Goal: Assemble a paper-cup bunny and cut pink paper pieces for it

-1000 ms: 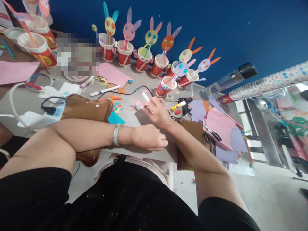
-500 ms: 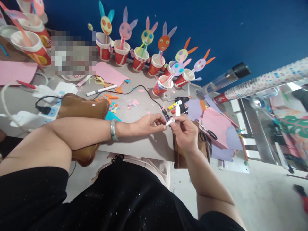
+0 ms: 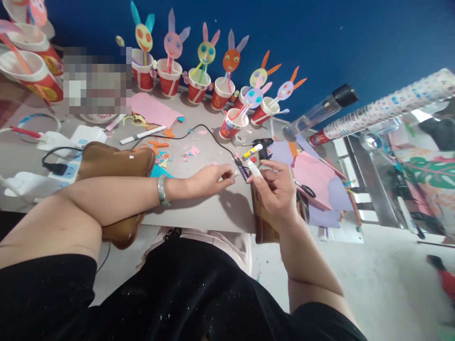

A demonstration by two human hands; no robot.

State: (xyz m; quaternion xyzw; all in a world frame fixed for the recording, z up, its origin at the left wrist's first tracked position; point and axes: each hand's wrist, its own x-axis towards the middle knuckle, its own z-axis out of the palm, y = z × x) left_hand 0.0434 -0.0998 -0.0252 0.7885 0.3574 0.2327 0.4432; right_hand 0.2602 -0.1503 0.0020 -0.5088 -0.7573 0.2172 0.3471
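A slim white tube (image 3: 255, 171) is pinched between the thumb and fingers of my right hand (image 3: 279, 189), its narrower end pointing up and away from me. My left hand (image 3: 215, 181) is just left of it, thumb and fingertips together on a small white piece (image 3: 236, 174), too small to make out fully. The two hands are apart. Just beyond them lie purple-handled scissors (image 3: 242, 169) and a yellow marker (image 3: 252, 151). A black glue gun (image 3: 263, 147) rests behind the marker.
Red paper cups (image 3: 222, 92) with paper rabbit faces line the blue wall. Brown cushions (image 3: 117, 163) lie by both arms. Colored paper sheets (image 3: 313, 177) and black-handled scissors (image 3: 306, 189) are at right. Paper scraps, a white pen (image 3: 142, 135) and a black cable (image 3: 213, 132) cover the middle.
My hands have drawn apart. The white tube in my right hand has tilted, and a small white piece now shows at my left fingertips. The view has shifted slightly right.
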